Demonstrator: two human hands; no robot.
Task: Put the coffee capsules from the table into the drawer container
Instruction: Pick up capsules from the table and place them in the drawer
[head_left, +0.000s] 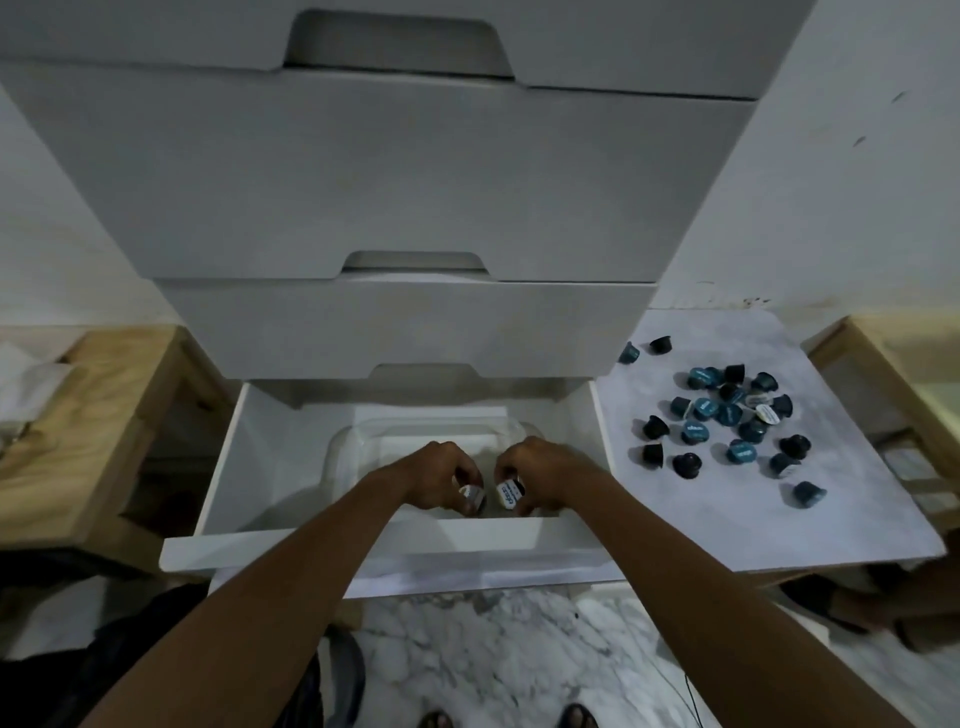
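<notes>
Head view: the bottom drawer (249, 467) stands open, with a clear container (363, 441) inside it. Both hands are lowered into the container; the left hand (441, 480) grips one capsule (470, 493), and the right hand (540, 475) grips another (508, 493). Neither is released. To the drawer's right, a large scatter of capsules (727, 415) lies on the table (857, 519). Judgement: early stage; most remains to transfer.
</notes>
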